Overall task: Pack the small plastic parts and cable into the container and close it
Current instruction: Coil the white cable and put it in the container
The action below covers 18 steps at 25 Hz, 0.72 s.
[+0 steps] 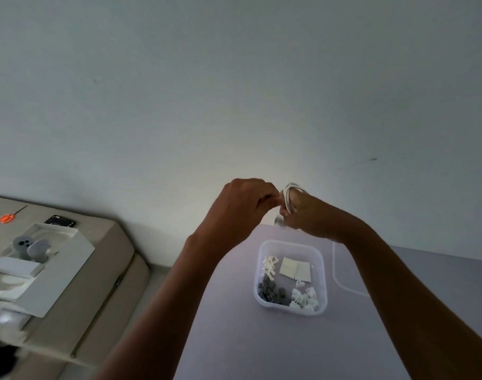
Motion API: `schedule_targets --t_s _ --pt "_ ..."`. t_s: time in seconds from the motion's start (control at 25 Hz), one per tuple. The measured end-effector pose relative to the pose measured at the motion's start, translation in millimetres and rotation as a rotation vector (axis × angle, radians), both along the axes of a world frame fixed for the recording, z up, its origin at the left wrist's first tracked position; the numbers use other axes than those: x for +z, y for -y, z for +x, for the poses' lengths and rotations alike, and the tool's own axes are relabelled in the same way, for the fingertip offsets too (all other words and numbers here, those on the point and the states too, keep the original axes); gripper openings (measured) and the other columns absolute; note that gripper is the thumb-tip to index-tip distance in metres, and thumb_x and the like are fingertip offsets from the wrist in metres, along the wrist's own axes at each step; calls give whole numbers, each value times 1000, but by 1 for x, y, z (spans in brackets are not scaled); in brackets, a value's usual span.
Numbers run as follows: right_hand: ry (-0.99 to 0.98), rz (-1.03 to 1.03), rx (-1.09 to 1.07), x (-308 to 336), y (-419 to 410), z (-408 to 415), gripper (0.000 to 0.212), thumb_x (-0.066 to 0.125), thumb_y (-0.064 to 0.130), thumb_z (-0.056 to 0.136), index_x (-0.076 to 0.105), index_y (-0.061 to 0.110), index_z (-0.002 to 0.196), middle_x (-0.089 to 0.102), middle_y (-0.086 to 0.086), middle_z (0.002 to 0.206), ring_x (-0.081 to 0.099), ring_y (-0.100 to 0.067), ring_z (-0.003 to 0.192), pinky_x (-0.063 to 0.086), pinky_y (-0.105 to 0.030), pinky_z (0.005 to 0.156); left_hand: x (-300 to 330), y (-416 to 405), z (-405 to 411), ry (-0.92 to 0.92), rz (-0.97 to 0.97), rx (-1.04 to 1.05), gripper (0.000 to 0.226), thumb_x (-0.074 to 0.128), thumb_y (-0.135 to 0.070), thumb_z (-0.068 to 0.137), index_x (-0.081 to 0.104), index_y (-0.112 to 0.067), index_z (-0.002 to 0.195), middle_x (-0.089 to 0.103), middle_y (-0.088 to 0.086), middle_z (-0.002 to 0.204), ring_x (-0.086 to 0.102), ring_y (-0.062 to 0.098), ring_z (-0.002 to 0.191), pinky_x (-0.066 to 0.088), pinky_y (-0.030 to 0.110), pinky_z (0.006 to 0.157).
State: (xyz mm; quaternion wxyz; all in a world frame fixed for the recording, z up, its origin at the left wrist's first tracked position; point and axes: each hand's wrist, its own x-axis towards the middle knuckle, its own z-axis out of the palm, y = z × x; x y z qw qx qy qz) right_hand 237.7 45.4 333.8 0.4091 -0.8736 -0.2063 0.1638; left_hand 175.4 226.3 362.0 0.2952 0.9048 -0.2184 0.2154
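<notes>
A clear square plastic container (323, 272) stands open on the lilac table (234, 338). Inside lie white clips (304, 297), dark grey parts (271, 290), small cream pieces (270, 266) and flat pale pads (294, 268). Above and behind the container, both hands are raised together. My right hand (314, 215) has a white cable (289, 197) coiled around its fingers. My left hand (242, 207) pinches the cable at the coil's left side. A clear lid (341, 278) lies on the table to the right of the container, partly hidden by my right forearm.
To the left stands a beige sofa (108, 259) carrying an open white box (42, 270) with grey round parts, orange scissors (5, 218) and a black phone (60, 222). A plain wall (234, 91) rises behind the table.
</notes>
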Motion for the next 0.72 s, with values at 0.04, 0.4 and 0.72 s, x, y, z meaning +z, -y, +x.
schedule_targets --t_s 0.04,0.4,0.72 --pt "-113 7 45 -3 4 -2 25 53 -5 92 42 14 80 46 -4 80 44 -11 67 40 -21 57 0 -1 3 7 -32 -10 18 62 -31 93 72 -16 88 68 -8 76 60 10 68 49 31 66" --pt "-738 867 181 6 6 -16 21 34 -1 62 34 15 75 32 -4 64 25 -18 56 25 -26 50 -25 -3 20 -254 -338 -91 33 50 -19 100 53 -20 133 58 -11 132 54 3 119 48 27 96" --pt "-877 1440 187 18 4 -20 13 28 8 70 28 19 78 24 1 67 27 -13 58 27 -26 53 -28 14 18 -469 -438 -160 26 41 -15 104 61 -8 89 59 3 70 58 7 62 47 23 67"
